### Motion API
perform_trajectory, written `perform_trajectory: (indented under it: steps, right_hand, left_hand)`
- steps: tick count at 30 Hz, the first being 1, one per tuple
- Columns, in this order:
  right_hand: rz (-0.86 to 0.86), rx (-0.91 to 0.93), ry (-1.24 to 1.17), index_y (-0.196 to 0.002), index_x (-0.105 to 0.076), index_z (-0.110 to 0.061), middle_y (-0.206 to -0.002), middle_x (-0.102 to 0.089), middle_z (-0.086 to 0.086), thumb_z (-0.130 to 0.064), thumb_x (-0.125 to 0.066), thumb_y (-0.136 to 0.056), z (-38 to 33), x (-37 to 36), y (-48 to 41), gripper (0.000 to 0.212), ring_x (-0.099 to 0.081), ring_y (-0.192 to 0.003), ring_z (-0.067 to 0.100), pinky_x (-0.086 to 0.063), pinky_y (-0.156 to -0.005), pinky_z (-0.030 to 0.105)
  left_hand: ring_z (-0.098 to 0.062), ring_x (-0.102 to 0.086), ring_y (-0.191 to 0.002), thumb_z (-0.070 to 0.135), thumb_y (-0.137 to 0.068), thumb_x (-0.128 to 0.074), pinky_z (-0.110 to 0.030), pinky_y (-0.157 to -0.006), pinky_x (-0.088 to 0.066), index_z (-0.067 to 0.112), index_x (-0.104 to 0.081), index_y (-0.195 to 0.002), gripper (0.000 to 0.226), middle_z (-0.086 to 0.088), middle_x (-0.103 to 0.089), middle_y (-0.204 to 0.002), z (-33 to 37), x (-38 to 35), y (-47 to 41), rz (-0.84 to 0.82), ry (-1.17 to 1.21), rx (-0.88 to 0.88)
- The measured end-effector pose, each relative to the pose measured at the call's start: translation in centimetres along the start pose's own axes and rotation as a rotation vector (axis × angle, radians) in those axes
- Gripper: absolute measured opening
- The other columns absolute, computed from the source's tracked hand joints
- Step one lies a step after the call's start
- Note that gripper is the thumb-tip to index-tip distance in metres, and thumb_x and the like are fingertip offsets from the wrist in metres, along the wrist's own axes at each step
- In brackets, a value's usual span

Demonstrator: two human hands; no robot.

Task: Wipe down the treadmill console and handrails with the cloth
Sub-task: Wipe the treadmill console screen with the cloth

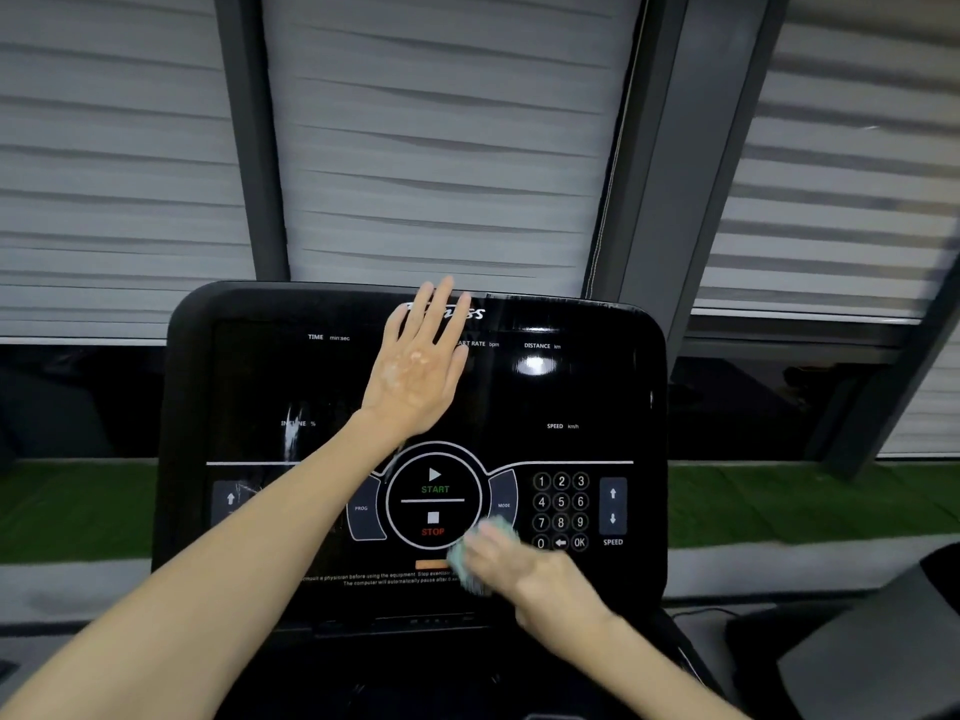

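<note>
Head view: left hand [421, 366] lies flat, fingers straight, bracing the console [597, 387] at 12 o'clock of the START/STOP dial [435, 501]; right hand [519, 571] grips the teal cloth [480, 548] at 5 o'clock, where light, overlapping strokes should avoid pressing keys.

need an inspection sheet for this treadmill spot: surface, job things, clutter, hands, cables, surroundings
Surface: console glossy black, display dark, smears near the INCLINE label.
Job's things: cloth teal, on the console below and right of the STOP button; handrails not in view.
Clutter: nothing seen.
Hands: left hand flat on the upper console, fingers straight; right hand grips the cloth, blurred.
Cables: thin dark cable right of the console's base.
Surroundings: blinds closed behind; green turf strip below them.
</note>
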State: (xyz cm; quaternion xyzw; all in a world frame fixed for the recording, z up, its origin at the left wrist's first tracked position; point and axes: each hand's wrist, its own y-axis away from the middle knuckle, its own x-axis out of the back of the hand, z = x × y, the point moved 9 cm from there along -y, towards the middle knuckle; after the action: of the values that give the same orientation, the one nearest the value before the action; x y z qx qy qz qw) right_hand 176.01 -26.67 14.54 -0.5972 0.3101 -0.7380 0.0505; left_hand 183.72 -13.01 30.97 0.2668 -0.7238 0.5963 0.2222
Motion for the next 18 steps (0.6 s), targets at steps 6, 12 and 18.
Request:
perform_trajectory:
  steps: [6,12,18]
  right_hand:
    - [0.183,-0.143,0.152,-0.122,-0.063,-0.008,-0.129,-0.061,0.01,0.019,-0.046,-0.046,5.6,7.7,-10.2,0.083,-0.059,-0.118,0.027,-0.061,-0.069,0.038]
    - [0.275,-0.188,0.216,-0.11,-0.068,-0.004,-0.121,-0.066,0.013,0.027,-0.054,-0.043,7.8,12.8,-16.1,0.075,-0.064,-0.109,0.036,-0.06,-0.06,0.046]
    - [0.372,-0.321,0.195,-0.114,-0.065,-0.002,-0.12,-0.064,0.017,0.023,-0.056,-0.046,6.3,12.0,-15.4,0.073,-0.067,-0.094,0.039,-0.053,-0.049,0.035]
  left_hand:
    - [-0.029,-0.016,-0.15,0.034,-0.102,-0.023,-0.046,-0.117,-0.018,0.007,-0.022,-0.154,0.059,-0.015,-0.015,-0.163,-1.7,0.4,1.2,-0.042,-0.058,-0.022]
    - [-0.032,-0.019,-0.148,0.033,-0.104,-0.024,-0.047,-0.117,-0.019,0.007,-0.023,-0.154,0.056,-0.016,-0.018,-0.162,-6.2,2.1,2.7,-0.03,-0.082,0.025]
    - [-0.033,-0.018,-0.148,0.03,-0.104,-0.032,-0.05,-0.116,-0.021,0.011,-0.021,-0.155,0.056,-0.014,-0.016,-0.162,-8.4,1.8,3.6,-0.052,-0.051,0.043]
